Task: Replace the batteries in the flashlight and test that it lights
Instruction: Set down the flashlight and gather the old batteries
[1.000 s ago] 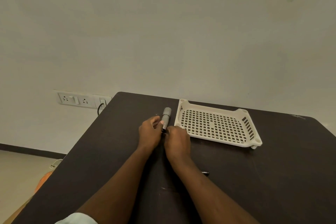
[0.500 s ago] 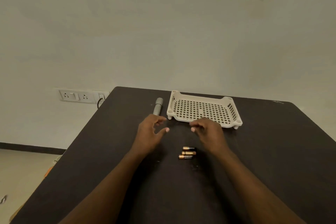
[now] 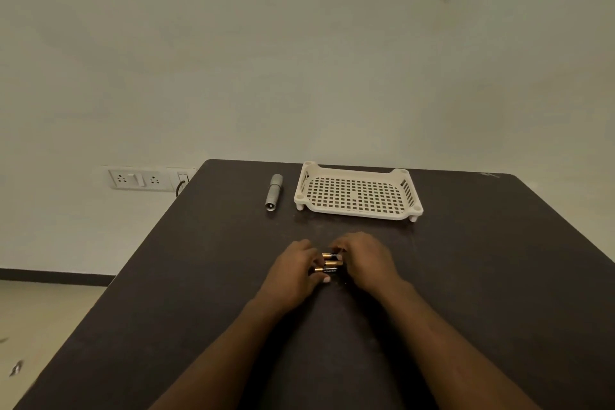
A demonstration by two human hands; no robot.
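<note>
Three batteries (image 3: pixel 330 264) between left hand (image 3: pixel 297 268), right hand (image 3: pixel 365 260).

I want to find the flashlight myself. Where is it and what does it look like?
Look at the dark table and find the white basket with holes near its far edge. Just left of that basket lies the flashlight, apart from it. It is the only grey metal tube there, far bigger than the small gold and black batteries nearer the person.

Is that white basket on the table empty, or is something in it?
Empty. The white basket shows only its perforated floor; the batteries lie on the table.
</note>
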